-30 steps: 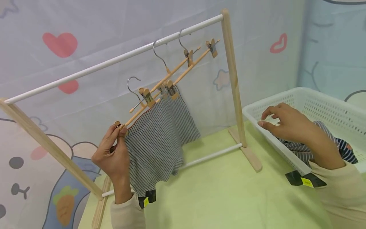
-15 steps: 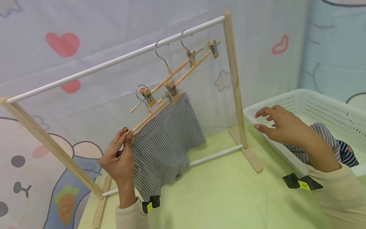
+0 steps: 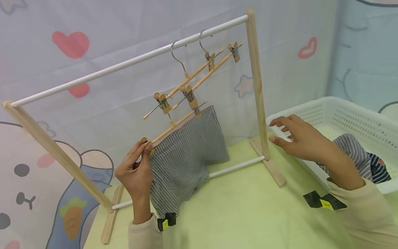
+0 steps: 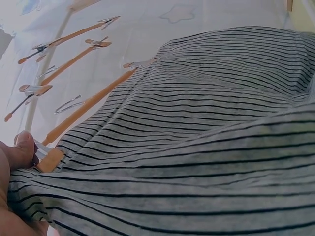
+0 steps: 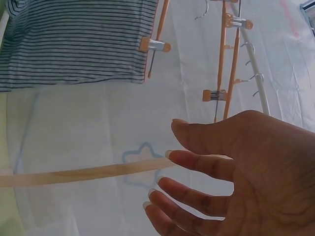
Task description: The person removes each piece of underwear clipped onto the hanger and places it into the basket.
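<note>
My left hand (image 3: 136, 173) pinches the near clip (image 4: 51, 160) of a wooden clip hanger (image 3: 166, 131). From that hanger hangs a grey garment (image 3: 183, 166) with dark stripes and a red-edged top, and the far clip (image 5: 154, 45) grips its other end. The hanger's hook is off the rail, partly behind another hanger's clip in the head view. My right hand (image 3: 298, 138) holds nothing, its fingers (image 5: 197, 162) loosely bent and spread, beside the basket's left rim. Two bare clip hangers (image 3: 189, 77) hang by their hooks on the white rail (image 3: 130, 63).
The rack's wooden right post (image 3: 257, 83) stands between the garment and my right hand. At right is a white perforated basket (image 3: 314, 103) holding striped clothes (image 3: 351, 148). A light green table (image 3: 236, 207) lies underneath, with a printed curtain (image 3: 124, 27) behind.
My left hand has moved right with the hanger and garment, whose far clip now shows below the hanging hangers. My right hand has shifted slightly left, its fingers opening a little.
</note>
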Demonstrator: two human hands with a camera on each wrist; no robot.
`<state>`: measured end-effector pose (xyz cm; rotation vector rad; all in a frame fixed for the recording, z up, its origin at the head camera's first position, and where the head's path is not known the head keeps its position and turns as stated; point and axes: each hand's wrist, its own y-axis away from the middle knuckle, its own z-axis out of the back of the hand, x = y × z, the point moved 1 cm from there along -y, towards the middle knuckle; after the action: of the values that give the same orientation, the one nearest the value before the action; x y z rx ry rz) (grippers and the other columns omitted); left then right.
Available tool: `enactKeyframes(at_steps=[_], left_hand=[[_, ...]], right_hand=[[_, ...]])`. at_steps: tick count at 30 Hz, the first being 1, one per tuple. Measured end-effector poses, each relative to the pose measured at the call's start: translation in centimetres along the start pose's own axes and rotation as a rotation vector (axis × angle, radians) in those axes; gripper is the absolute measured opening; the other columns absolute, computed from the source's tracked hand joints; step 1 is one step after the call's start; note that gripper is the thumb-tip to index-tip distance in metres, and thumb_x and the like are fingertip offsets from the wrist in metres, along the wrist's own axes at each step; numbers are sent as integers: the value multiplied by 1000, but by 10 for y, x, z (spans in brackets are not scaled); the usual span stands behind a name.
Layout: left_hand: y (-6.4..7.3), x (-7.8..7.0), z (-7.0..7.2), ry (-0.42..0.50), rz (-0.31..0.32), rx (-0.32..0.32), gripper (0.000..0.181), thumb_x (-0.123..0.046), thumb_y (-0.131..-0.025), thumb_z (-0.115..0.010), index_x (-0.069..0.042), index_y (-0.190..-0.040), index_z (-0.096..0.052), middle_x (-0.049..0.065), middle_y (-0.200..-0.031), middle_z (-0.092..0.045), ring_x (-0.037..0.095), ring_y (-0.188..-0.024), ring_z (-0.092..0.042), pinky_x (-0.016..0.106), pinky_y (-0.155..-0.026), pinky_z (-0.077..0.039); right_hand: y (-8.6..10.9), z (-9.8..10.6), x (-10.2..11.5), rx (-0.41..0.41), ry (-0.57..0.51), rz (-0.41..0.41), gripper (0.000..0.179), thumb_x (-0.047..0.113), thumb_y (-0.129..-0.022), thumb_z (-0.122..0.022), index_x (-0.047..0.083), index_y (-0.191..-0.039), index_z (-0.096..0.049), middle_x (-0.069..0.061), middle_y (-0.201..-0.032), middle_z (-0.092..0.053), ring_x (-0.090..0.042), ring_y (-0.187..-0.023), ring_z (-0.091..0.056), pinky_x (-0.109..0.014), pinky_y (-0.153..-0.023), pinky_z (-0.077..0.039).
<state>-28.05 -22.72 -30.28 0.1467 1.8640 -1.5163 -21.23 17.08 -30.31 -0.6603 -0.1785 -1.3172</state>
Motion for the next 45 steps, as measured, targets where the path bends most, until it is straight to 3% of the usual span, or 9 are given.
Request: enactKeyframes(at_steps=[4,13,21,27,29,35,45], left_hand=[[1,3,-3,-2,-1,29,18,-5,-84,-77,2,-101,-77,20,-109,-74,13,-106,-72,10,-69,-55],[2,6,1,28,-37,81,17,4,-84,-75,8,-101,-75,30,-109,-70,-7,-101,-68,8,-64,-53],[2,8,6,78,-62,133,15,6,-82,-76,7,-97,-76,20,-105,-74,4,-98,-73,10,-60,-53],[2,7,7,103,-68,191,15,6,-82,-75,6,-97,-77,25,-105,-73,7,-99,-73,9,-58,-52],[2,7,6,121,-72,220,16,7,-82,-75,6,-98,-76,20,-106,-74,8,-100,-73,9,-56,-51],[1,10,4,205,-83,311,16,11,-82,-73,13,-97,-74,-12,-105,-74,5,-103,-72,10,-59,-53],[0,11,4,241,-103,378,13,13,-81,-73,16,-94,-73,-15,-104,-74,4,-104,-71,12,-66,-56]], right_hand=[[0,0,5,-7,-22,19,42,25,-99,-61,4,-134,-51,-25,-130,-51,-42,-116,-57,-56,-91,-52],[-3,-4,16,-15,-58,24,44,27,-100,-61,7,-138,-51,-23,-133,-48,-40,-119,-55,-57,-91,-51],[-4,-9,23,7,-106,8,49,28,-100,-61,6,-141,-46,-24,-134,-44,-44,-125,-51,-60,-96,-47],[-5,-14,26,-21,-97,54,47,25,-98,-63,6,-139,-46,-24,-136,-44,-42,-125,-50,-61,-97,-45],[-6,-15,27,-33,-102,70,48,24,-98,-63,5,-139,-46,-24,-138,-43,-42,-125,-49,-61,-98,-45],[-9,-19,28,-37,-116,98,51,23,-98,-63,2,-140,-44,-25,-145,-38,-44,-131,-43,-64,-105,-38],[-9,-25,33,-22,-117,103,56,28,-99,-62,3,-145,-40,-23,-152,-35,-44,-140,-35,-66,-110,-33]])
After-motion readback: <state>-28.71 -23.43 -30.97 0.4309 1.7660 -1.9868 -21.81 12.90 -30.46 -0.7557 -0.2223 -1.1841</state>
